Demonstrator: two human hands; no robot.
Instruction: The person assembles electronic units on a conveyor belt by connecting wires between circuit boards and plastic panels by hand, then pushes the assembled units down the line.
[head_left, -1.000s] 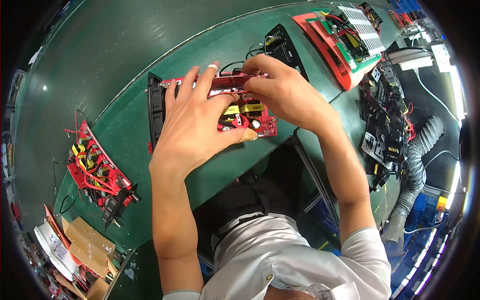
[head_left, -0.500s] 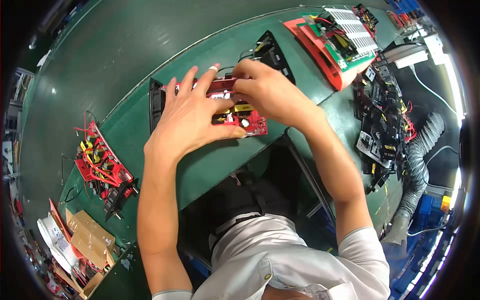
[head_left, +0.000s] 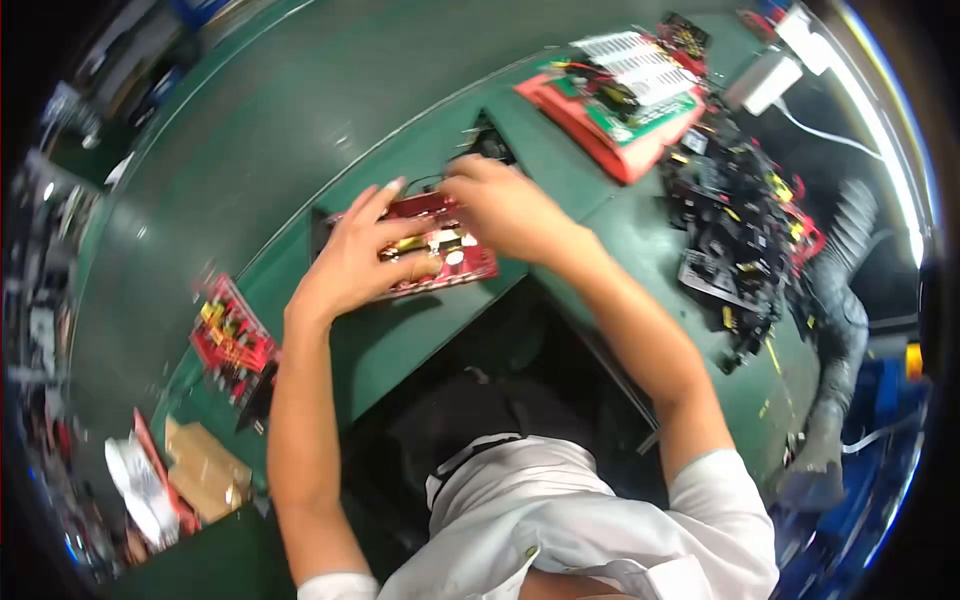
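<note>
Right now the red board [head_left: 475, 268] is lying near the middle of the tabletop [head_left: 390, 355], its 4 o'clock corner sitting near my edge of the surface. I'm judging that a hard push towards 5 o'clock could be sending that corner over the edge, especially if my left hand [head_left: 350, 255] were easing its weight. Pressing unevenly on the dark red strip [head_left: 408, 207] along the board's 12 o'clock side could be tilting it or straining its seat. The black cable [head_left: 428, 180] is arching just beyond that strip, so a sweep of my right hand [head_left: 505, 205] could be snagging it and dragging the black panel [head_left: 488, 140] at 1 o'clock; blur is hiding where its ends are going.

My left forearm is rising from 7 o'clock, the hand staying palm down and unclenched, its fingers fanning across the board and its thumb reaching over the parts. My right forearm is slanting in from 4 o'clock, the wrist bending so the fingers are pointing towards 10 o'clock, curling at the strip's 1 o'clock end. Blur is covering those fingertips, so I'm not telling whether they're pinching anything or only touching.
</note>
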